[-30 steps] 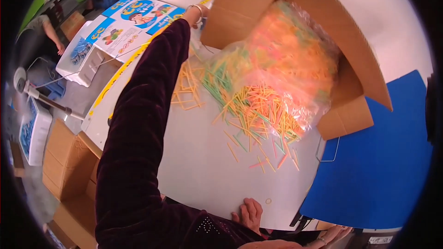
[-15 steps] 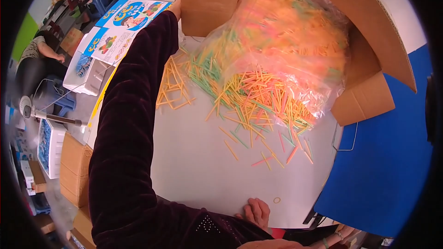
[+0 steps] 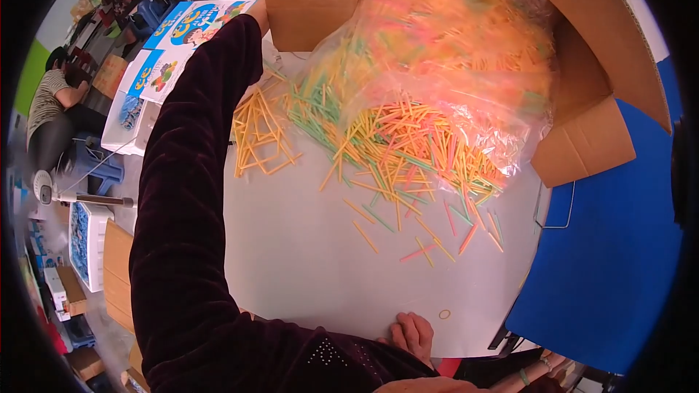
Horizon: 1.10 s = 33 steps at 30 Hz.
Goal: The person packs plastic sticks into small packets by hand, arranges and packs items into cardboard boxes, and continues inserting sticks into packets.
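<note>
My left arm, in a dark velvet sleeve, stretches forward along the table's left side. My left hand (image 3: 259, 14) is mostly hidden behind the cuff, by the blue-and-white printed carton (image 3: 202, 18); its fingers and any grip cannot be made out. Near the table's front edge rests my right hand (image 3: 412, 335), fingers loosely bent and nothing visible in them. A small rubber band (image 3: 445, 314) lies just right of it. Thin pastel straw-like sticks (image 3: 408, 138) spill from a large clear plastic bag (image 3: 451, 51). More yellow sticks (image 3: 258, 138) lie close to my left sleeve.
An open cardboard box (image 3: 582, 138) stands behind and right of the bag. A blue surface (image 3: 604, 247) adjoins the table (image 3: 306, 247) on the right. At the left are foam boxes (image 3: 91, 247), a fan (image 3: 44, 185) and a seated person (image 3: 54, 102). Another braceleted arm (image 3: 535, 371) shows bottom right.
The whole view has shifted slightly, and more of the person at the left shows. My left hand stays by the printed carton; my right hand still rests near the front edge.
</note>
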Each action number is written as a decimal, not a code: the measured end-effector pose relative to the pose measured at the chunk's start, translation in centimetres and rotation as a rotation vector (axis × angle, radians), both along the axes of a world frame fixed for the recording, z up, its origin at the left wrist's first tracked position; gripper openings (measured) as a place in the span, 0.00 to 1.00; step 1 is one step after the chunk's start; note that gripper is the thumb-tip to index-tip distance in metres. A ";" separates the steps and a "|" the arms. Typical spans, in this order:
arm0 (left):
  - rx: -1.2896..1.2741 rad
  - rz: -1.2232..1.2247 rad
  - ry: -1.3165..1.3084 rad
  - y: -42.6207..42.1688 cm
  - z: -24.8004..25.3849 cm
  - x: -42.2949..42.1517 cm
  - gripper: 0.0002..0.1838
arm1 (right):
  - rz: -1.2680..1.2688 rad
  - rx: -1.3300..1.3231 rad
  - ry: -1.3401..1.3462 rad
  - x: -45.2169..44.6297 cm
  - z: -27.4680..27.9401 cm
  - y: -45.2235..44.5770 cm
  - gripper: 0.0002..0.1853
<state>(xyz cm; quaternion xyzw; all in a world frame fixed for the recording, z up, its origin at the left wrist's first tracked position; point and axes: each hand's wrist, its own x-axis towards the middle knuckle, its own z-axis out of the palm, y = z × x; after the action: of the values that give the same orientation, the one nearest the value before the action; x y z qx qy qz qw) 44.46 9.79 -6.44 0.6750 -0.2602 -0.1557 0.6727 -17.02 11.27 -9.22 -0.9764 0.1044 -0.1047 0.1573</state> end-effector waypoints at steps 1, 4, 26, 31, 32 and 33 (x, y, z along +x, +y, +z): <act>0.006 0.003 0.010 0.0 -0.1 0.1 0.22 | 0.008 -0.017 0.005 0.4 0.5 -0.1 0.19; 0.024 0.005 0.038 -0.1 -0.2 0.5 0.21 | 0.025 -0.027 -0.036 0.4 -0.5 -0.4 0.18; -0.053 -0.161 0.093 -0.9 -3.9 5.7 0.15 | -0.019 -0.236 -0.036 0.2 -1.8 -0.2 0.14; -0.091 -0.224 0.090 -1.4 -5.0 8.1 0.14 | -0.006 -0.234 -0.038 0.0 -1.9 -0.2 0.15; -0.110 -0.258 0.101 -1.7 -5.4 9.8 0.14 | -0.003 -0.227 -0.031 0.0 -1.8 -0.2 0.14; -0.128 -0.291 0.112 -1.8 -5.9 10.9 0.14 | -0.007 -0.221 -0.028 -0.2 -2.0 -0.2 0.14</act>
<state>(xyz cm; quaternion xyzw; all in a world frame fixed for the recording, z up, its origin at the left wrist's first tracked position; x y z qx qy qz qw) 55.33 7.97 -12.29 0.5761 -0.3270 -0.2719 0.6980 -17.17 11.07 -11.18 -0.9859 0.0933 -0.1297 0.0497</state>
